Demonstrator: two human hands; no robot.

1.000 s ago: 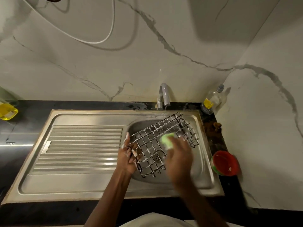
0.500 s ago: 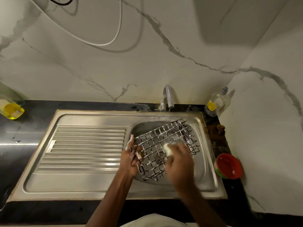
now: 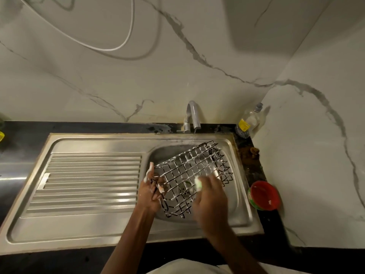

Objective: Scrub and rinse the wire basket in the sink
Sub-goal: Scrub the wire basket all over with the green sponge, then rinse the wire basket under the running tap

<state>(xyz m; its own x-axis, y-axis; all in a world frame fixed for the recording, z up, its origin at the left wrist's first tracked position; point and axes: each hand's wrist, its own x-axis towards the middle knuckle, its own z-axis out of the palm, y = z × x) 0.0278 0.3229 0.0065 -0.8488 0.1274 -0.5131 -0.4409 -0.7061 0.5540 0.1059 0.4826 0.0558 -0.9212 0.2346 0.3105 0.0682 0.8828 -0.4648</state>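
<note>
A soapy wire basket (image 3: pixel 189 171) is tilted over the steel sink bowl (image 3: pixel 240 196), its far corner up near the tap. My left hand (image 3: pixel 151 191), covered in foam, grips the basket's near-left edge. My right hand (image 3: pixel 211 198) holds a green sponge (image 3: pixel 198 183) pressed on the basket's near-right part; the hand is motion-blurred. A thin stream of water falls from the tap (image 3: pixel 192 115) onto the basket's far corner.
The ribbed steel draining board (image 3: pixel 88 178) lies left of the bowl. A clear bottle (image 3: pixel 248 120) stands at the back right corner. A red and green bowl (image 3: pixel 263 194) sits on the dark counter right of the sink. Marble walls rise behind and to the right.
My right hand with the sponge has slid along the basket toward me, then to the near-right. My left hand has kept its grip. The basket has stayed tilted in place.
</note>
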